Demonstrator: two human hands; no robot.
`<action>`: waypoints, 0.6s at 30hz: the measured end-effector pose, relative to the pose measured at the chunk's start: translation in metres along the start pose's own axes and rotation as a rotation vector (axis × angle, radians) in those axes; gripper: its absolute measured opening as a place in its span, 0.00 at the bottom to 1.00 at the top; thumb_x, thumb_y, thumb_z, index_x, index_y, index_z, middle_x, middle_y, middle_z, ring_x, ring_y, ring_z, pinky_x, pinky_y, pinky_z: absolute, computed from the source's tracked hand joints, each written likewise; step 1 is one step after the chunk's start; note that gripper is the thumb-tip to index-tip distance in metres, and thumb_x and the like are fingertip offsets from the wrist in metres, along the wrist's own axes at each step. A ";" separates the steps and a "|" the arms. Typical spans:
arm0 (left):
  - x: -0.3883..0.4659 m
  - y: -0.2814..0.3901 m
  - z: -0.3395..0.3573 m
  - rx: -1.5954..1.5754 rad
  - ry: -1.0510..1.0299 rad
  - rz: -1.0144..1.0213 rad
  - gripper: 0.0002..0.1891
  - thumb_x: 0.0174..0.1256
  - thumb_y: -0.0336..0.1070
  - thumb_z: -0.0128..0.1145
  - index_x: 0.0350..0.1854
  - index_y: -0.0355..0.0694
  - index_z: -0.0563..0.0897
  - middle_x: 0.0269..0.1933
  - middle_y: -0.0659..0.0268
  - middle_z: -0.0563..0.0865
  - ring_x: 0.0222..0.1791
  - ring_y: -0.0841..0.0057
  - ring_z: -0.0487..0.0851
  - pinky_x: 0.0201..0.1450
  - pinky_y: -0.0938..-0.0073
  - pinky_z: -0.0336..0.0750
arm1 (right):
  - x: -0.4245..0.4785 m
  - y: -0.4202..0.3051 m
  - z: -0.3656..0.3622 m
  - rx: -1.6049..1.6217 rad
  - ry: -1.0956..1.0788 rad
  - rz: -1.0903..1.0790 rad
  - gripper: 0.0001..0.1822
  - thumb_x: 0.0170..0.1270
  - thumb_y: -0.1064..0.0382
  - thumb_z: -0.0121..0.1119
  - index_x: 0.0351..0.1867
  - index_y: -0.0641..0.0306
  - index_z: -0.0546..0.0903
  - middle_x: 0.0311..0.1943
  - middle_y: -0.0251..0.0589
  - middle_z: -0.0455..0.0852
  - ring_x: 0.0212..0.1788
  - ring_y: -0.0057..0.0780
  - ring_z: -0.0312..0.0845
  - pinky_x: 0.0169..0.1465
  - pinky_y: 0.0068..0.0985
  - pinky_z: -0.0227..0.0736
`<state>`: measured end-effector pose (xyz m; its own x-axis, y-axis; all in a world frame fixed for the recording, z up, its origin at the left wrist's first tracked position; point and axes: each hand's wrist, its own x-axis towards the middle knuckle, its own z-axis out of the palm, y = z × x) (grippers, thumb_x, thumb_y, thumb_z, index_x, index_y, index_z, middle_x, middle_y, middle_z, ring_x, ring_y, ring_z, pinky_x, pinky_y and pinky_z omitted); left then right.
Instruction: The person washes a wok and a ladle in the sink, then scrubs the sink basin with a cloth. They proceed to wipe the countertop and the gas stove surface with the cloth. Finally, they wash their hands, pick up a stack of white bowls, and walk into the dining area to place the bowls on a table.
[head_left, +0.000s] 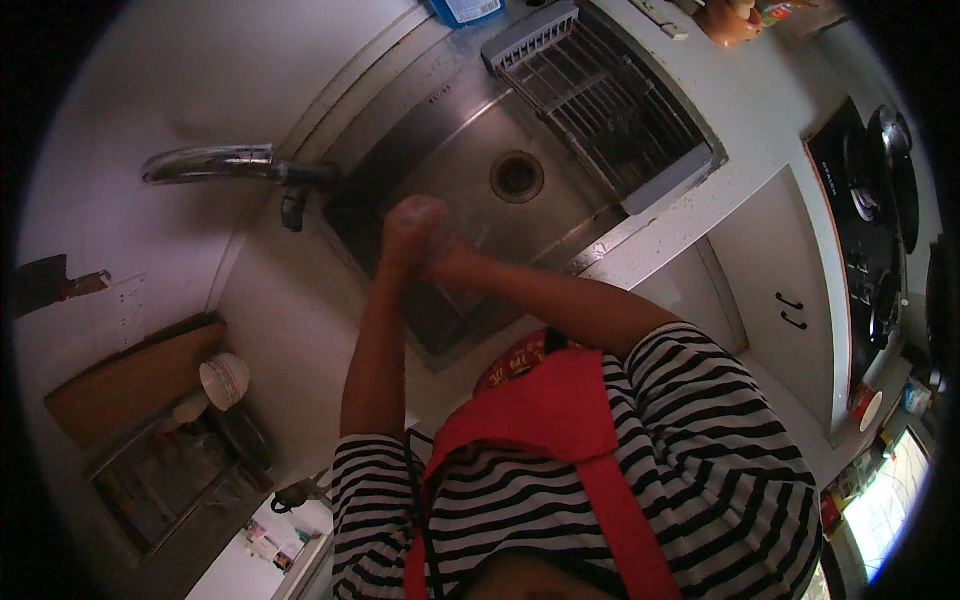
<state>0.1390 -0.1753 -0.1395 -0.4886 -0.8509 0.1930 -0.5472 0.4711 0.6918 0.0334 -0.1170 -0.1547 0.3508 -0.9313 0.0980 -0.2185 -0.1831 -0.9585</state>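
My left hand (414, 219) and my right hand (451, 259) are pressed together above the left part of a stainless steel sink (457, 169). Pale streaks that look like suds or water cover the back of my left hand. My fingers are blurred and partly hide one another, and no object shows between them. To the right of my hands is the round drain (517, 177) in the sink's floor. A chrome faucet (225, 163) stands at the sink's left edge, its spout turned towards the wall, with no stream visible.
A metal dish rack (600, 97) with grey ends spans the sink's right part. Behind the sink stands a blue bottle (469, 9). White bowls (224, 381) and a wire rack (169, 480) occupy the left counter; a black gas stove (847, 217) lies right.
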 end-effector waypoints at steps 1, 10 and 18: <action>0.000 -0.004 0.001 0.328 0.030 0.349 0.08 0.51 0.35 0.57 0.30 0.37 0.77 0.29 0.64 0.79 0.28 0.77 0.77 0.35 0.77 0.72 | 0.001 0.012 0.006 -0.243 0.008 -0.091 0.24 0.53 0.57 0.53 0.52 0.62 0.67 0.50 0.45 0.71 0.54 0.37 0.65 0.53 0.31 0.62; -0.015 0.001 0.024 0.269 0.183 -0.159 0.12 0.59 0.40 0.48 0.28 0.36 0.77 0.30 0.54 0.79 0.28 0.63 0.77 0.33 0.64 0.69 | 0.001 -0.002 -0.025 -0.333 -0.270 0.262 0.29 0.50 0.55 0.53 0.53 0.64 0.64 0.44 0.52 0.75 0.42 0.49 0.73 0.46 0.38 0.68; -0.034 -0.018 0.064 -0.729 0.545 -0.979 0.16 0.61 0.49 0.44 0.31 0.38 0.74 0.24 0.63 0.77 0.25 0.71 0.76 0.27 0.68 0.69 | -0.013 0.068 -0.001 -0.662 0.073 -0.277 0.28 0.50 0.56 0.55 0.54 0.59 0.65 0.48 0.53 0.71 0.47 0.50 0.69 0.48 0.37 0.66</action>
<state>0.1221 -0.1405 -0.2032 0.3193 -0.8287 -0.4597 0.0554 -0.4679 0.8820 0.0127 -0.1180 -0.2212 0.4169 -0.8372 0.3540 -0.6444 -0.5469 -0.5344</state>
